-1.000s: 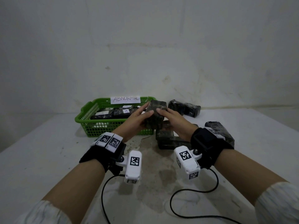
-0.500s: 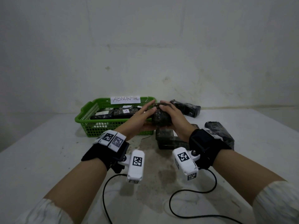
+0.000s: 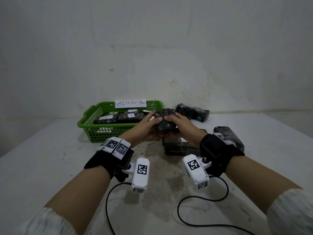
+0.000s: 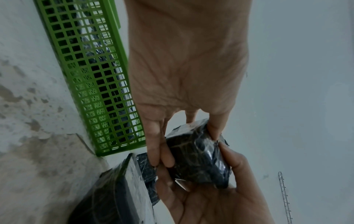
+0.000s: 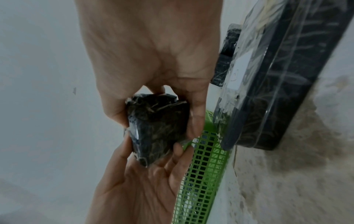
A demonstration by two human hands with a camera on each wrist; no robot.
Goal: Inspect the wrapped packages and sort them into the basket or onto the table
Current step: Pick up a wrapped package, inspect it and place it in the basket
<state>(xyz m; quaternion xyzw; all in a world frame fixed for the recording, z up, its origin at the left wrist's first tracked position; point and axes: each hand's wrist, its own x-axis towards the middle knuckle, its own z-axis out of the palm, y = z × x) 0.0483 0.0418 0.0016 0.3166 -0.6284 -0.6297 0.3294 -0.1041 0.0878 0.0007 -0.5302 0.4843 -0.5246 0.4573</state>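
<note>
Item: package (image 3: 165, 122), dark, film-wrapped, blocky. Location: held in the air between both hands, just right of the basket (image 3: 88, 119) and above a flat package (image 3: 179, 147) lying on the worktop (image 3: 50, 158). Not touching basket or worktop.

Left hand (image 3: 144, 128): fingers curled round the package's left side, thumb on its upper face, other fingers underneath. The left wrist view shows the fingertips (image 4: 166, 160) pressing into the wrap.

Right hand (image 3: 182, 126): fingers curled over the package's top and right side, gripping it. A two-handed hold of this kind suits turning the block to view each face; judged to be the inspection step, with no sorting decision yet carried out.

Basket: green, lattice-walled, at the left rear of the worktop. A paper sign (image 3: 130, 102) on its far rim reads "ABNORMAL", so it presumably receives rejects. Contents: several dark packages (image 3: 118, 117) bearing small white labels marked "A".

Worktop stock: two packages (image 3: 193, 112) at the rear by the wall, one (image 3: 228, 134) at the right beside the right wrist, and the flat one under the hands. The right wrist view shows a white label (image 5: 239, 72) on that flat package; its marking is not legible.

Held package: no label visible on the faces shown; whether one exists cannot be told.

Risk, as judged: the slick wrap may slip during turning.
</note>
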